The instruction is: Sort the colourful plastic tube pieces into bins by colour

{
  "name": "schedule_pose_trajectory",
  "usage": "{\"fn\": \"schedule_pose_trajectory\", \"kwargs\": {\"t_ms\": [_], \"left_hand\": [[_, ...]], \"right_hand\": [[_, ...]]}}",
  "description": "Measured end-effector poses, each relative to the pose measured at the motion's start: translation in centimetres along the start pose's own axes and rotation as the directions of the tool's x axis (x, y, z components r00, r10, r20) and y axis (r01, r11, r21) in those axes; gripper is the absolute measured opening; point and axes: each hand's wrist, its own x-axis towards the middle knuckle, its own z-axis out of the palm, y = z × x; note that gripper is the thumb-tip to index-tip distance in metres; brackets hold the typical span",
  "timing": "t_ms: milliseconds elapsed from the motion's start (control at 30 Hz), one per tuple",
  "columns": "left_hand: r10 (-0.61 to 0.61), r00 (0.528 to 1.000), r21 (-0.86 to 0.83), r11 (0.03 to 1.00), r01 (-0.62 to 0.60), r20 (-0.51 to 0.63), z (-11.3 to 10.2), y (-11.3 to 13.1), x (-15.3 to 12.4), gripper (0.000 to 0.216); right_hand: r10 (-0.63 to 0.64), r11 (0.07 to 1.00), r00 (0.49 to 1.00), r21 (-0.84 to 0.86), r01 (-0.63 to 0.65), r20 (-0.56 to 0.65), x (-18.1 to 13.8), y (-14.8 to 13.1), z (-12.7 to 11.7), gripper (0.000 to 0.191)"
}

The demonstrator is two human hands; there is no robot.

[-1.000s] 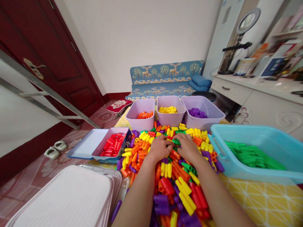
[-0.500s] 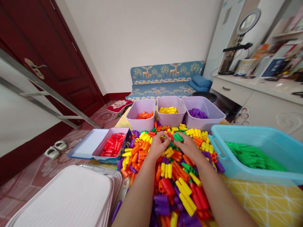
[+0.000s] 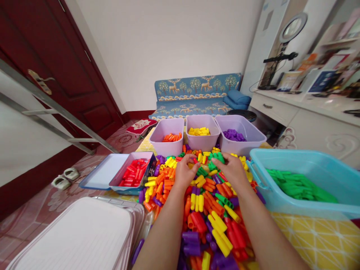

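Note:
A wide heap of bullet-shaped plastic tube pieces [image 3: 197, 202] in red, orange, yellow, green and purple lies before me. At its far side, my left hand [image 3: 185, 170] is closed with thumb and fingers around a small red tube piece [image 3: 195, 160], partly hidden by the fingers. To the right, my right hand [image 3: 231, 168] grips several green tube pieces [image 3: 216, 158] between thumb and fingers. Below and between the hands, more green pieces [image 3: 201, 171] rest in the heap.
Three lilac bins hold orange [image 3: 152, 137], yellow [image 3: 202, 143] and purple [image 3: 254, 140] pieces. A lilac-lined box [image 3: 115, 183] with red pieces stands left; a blue tub [image 3: 309, 210] with green pieces stands right. White stacked lids [image 3: 75, 236] lie front left, beside a ladder [image 3: 56, 107].
My hands have moved apart, the right one shifting right with the green pieces. The red piece has moved left with my left hand. More of the heap between them shows.

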Motion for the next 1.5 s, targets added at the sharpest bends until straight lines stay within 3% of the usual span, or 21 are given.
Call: {"fn": "schedule_pose_trajectory", "kwargs": {"t_ms": [67, 167, 200, 267, 367, 467, 567, 633, 733, 800, 867, 1067, 1200, 1300, 1400, 1500], "left_hand": [[0.036, 0.997, 0.153, 0.987, -0.046, 0.066, -0.1, 0.1, -0.1, 0.014], [0.043, 0.989, 0.34, 0.936, -0.088, 0.138, -0.4, 0.2, -0.2, 0.033], [0.033, 0.987, 0.383, 0.919, -0.092, 0.156, -0.4, 0.3, -0.2, 0.04], [0.001, 0.981, 0.436, 0.896, -0.086, 0.192, -0.5, 0.5, -0.3, 0.041], [-0.061, 0.97, 0.461, 0.885, -0.056, 0.236, -0.4, 0.8, -0.4, 0.026], [-0.092, 0.964, 0.476, 0.879, -0.039, 0.249, -0.4, 1.0, -0.5, 0.022], [-0.092, 0.967, 0.54, 0.84, -0.052, 0.236, -0.4, 1.3, -0.6, 0.032], [-0.097, 0.968, 0.595, 0.801, -0.062, 0.231, -0.4, 1.6, -0.6, 0.035], [-0.11, 0.962, 0.657, 0.749, -0.085, 0.25, -0.3, 2.3, -0.8, 0.038], [-0.118, 0.956, 0.682, 0.724, -0.103, 0.269, -0.2, 2.9, -0.9, 0.04], [-0.121, 0.947, 0.687, 0.716, -0.125, 0.298, -0.1, 3.2, -1.0, 0.045], [-0.141, 0.906, 0.586, 0.799, -0.133, 0.398, -0.3, 1.9, -0.7, 0.061], [-0.114, 0.899, 0.407, 0.91, -0.077, 0.424, -0.5, 0.5, -0.5, 0.069], [-0.044, 0.91, 0.162, 0.986, -0.026, 0.413, -0.3, 0.1, -0.4, 0.075], [0.021, 0.933, -0.118, 0.993, 0.023, 0.359, -0.1, 0.3, -0.2, 0.071], [0.003, 0.953, -0.289, 0.953, 0.089, 0.302, -0.2, 0.7, -0.1, 0.06]], "right_hand": [[0.043, 0.951, 0.968, 0.306, 0.037, -0.249, 0.3, -0.9, -0.6, 0.019], [0.147, 0.741, 0.814, 0.608, 0.285, -0.561, 0.5, -2.0, -1.9, 0.019], [0.182, 0.672, 0.771, 0.65, 0.356, -0.611, 0.5, -2.3, -2.5, 0.017], [0.23, 0.579, 0.741, 0.701, 0.417, -0.631, 0.5, -2.5, -3.7, 0.014], [0.247, 0.55, 0.778, 0.744, 0.379, -0.578, 0.4, -2.6, -4.7, 0.032], [0.209, 0.677, 0.835, 0.692, 0.252, -0.509, 0.4, -2.2, -3.9, 0.032], [0.068, 0.935, 0.954, 0.352, 0.042, -0.293, 0.6, -0.7, -2.0, 0.033], [-0.007, 0.999, 0.998, -0.041, 0.004, -0.055, 0.5, 0.6, -0.8, 0.036], [0.008, 0.841, 0.985, -0.534, 0.085, 0.17, 0.0, 2.0, 0.5, 0.049], [0.043, 0.71, 0.972, -0.692, 0.132, 0.229, -0.5, 2.4, 0.9, 0.053], [0.057, 0.644, 0.96, -0.745, 0.175, 0.275, -0.9, 2.4, 1.1, 0.056], [-0.015, 0.749, 0.869, -0.57, 0.338, 0.495, -1.1, 2.5, 1.4, 0.061], [-0.015, 0.822, 0.89, -0.501, 0.271, 0.456, -0.9, 2.9, 1.7, 0.072], [-0.036, 0.924, 0.906, -0.331, 0.191, 0.421, -0.9, 2.5, 1.8, 0.075], [-0.11, 0.99, 0.914, -0.041, 0.137, 0.391, -0.8, 1.7, 1.8, 0.071], [-0.133, 0.982, 0.917, 0.178, 0.07, 0.375, -0.6, 0.8, 1.4, 0.064]]}}
